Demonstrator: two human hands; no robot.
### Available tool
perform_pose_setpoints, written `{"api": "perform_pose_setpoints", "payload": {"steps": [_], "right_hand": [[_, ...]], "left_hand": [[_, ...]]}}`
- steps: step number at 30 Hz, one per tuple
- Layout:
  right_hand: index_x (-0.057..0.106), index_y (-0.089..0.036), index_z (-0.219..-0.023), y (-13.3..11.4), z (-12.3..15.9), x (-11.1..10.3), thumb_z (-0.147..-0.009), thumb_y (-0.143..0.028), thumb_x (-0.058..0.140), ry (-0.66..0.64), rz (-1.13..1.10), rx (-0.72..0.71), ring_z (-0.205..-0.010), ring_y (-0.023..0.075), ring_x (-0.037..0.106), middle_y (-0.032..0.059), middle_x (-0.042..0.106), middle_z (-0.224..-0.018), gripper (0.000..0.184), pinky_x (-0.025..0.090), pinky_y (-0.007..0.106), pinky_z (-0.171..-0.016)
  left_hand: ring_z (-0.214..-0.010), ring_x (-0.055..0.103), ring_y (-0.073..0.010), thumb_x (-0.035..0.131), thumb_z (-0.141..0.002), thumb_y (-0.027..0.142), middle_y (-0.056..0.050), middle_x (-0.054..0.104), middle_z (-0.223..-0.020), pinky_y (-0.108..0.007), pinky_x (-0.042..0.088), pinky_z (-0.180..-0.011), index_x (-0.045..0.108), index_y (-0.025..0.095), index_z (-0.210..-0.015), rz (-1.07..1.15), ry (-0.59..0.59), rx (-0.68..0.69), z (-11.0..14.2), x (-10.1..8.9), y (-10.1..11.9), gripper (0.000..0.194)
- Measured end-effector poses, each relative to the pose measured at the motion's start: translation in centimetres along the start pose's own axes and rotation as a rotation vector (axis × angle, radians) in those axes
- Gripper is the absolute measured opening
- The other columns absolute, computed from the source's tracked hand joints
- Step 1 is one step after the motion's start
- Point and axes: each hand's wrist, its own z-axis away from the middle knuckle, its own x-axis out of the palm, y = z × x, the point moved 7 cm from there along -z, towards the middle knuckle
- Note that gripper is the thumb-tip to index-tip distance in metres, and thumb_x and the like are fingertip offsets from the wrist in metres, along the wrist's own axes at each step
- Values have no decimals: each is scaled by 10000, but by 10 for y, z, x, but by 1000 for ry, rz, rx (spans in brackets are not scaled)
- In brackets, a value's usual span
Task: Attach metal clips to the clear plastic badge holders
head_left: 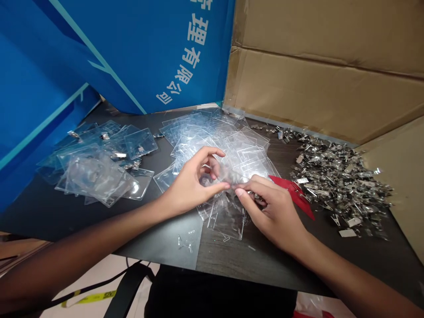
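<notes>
At the far left, a blue banner [129, 53] with white Chinese lettering stands against the back of the dark desk [49, 216]. In front of it lies a loose spread of clear plastic badge holders [99, 170], overlapping one another, with a few small metal clips [119, 155] resting among them. Nearer the front edge, a flat transparent sheet [165, 236] lies on the desk, with a few small clear bits [183, 242] on it.

The left hand [194, 183] is curled, its thumb and fingertips pinching toward a crumpled clear plastic holder [225, 176] above the middle of the desk. The right hand [271, 212] comes in from the other side, also closed in a pinch, with its fingertips [243, 187] nearly meeting the left thumb at that same holder. The clear plastic and the fingers hide exactly what each fingertip grips. Under and behind the hands spreads a larger heap of clear holders [212, 141], some lying against the holder in hand.

Just right of the right hand lies a red piece of plastic or card [294, 194], partly tucked under the heap. Beyond it sits a dense pile of silvery metal clips [341, 181]. Brown cardboard [318, 57] walls off the back and right side of the desk.
</notes>
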Motion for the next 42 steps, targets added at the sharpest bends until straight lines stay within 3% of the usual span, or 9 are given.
{"api": "perform_pose_setpoints", "payload": {"steps": [2, 4, 9, 13, 15, 23, 29, 35, 42], "right_hand": [[823, -199, -1016, 9, 1, -9, -1014, -316, 721, 115, -32, 135, -703, 169, 586, 21, 657, -815, 155, 475, 316, -662], [812, -208, -981, 21, 2, -12, -1001, -389, 738, 163, -134, 273, -715, 171, 579, 25, 662, -825, 196, 467, 307, -648], [794, -199, -883, 28, 5, 7, -1080, -539, 573, -20, -559, 422, -587, 132, 412, -1, 578, -737, 451, 345, 295, -553], [781, -219, -848, 12, 3, 7, -1055, -405, 673, -58, -501, 290, -688, 149, 543, -3, 655, -776, 299, 432, 313, -678], [812, -234, -893, 8, 4, 5, -1074, -358, 660, -58, -413, 219, -800, 176, 637, 9, 715, -839, 267, 469, 332, -762], [873, -216, -1119, 1, 7, 8, -1123, -277, 601, -125, -205, 22, -802, 179, 640, 30, 699, -891, 278, 475, 336, -726], [878, -171, -1065, -10, 8, 14, -1107, -228, 570, -167, -149, -39, -725, 171, 613, 33, 656, -824, 316, 479, 329, -668], [854, -231, -1197, 7, 3, 13, -1074, -248, 623, -137, -364, 161, -827, 171, 688, 34, 783, -935, 262, 545, 340, -774], [781, -191, -1192, 17, -3, 12, -1011, -244, 671, -144, -578, 269, -846, 166, 726, 59, 807, -989, 219, 607, 342, -833]], "left_hand": [[-842, 684, -160, 873, -902, 152, -6, 683, -893, -330, 561, -825, 737, 202, -1012, -90, 27, 157, 0, -3, 12, 183], [-912, 715, -176, 837, -946, 134, -30, 700, -941, -347, 578, -869, 748, 195, -907, -193, 44, 349, 3, -4, 27, 115], [-1171, 722, -253, 825, -960, 141, -79, 645, -1120, -423, 641, -1004, 743, 216, -1088, -358, -18, 588, 11, 3, 40, 169], [-1355, 630, -378, 928, -849, 571, -159, 598, -1305, -572, 593, -1142, 680, 217, -1256, -306, -229, 536, 13, 12, 31, 594], [-1393, 599, -388, 886, -857, 643, -166, 581, -1358, -582, 560, -1173, 664, 225, -1249, -268, -261, 449, 11, 13, 26, 614], [-1281, 676, -297, 779, -934, 302, -119, 652, -1246, -497, 552, -1121, 582, 216, -1043, -132, -247, 39, 4, 19, 10, 241], [-1336, 687, -287, 685, -825, 89, -91, 685, -1258, -490, 550, -1139, 498, 239, -1089, -60, -229, -28, 7, 19, 5, 357], [-1294, 720, -246, 672, -906, 76, -111, 675, -1281, -469, 590, -1144, 456, 256, -1229, 97, -156, -2, 7, 15, -1, 429], [-1009, 723, -180, 748, -954, 177, -65, 648, -1130, -321, 630, -861, 493, 248, -1360, 161, -106, -103, 3, 8, -13, 484]]}}
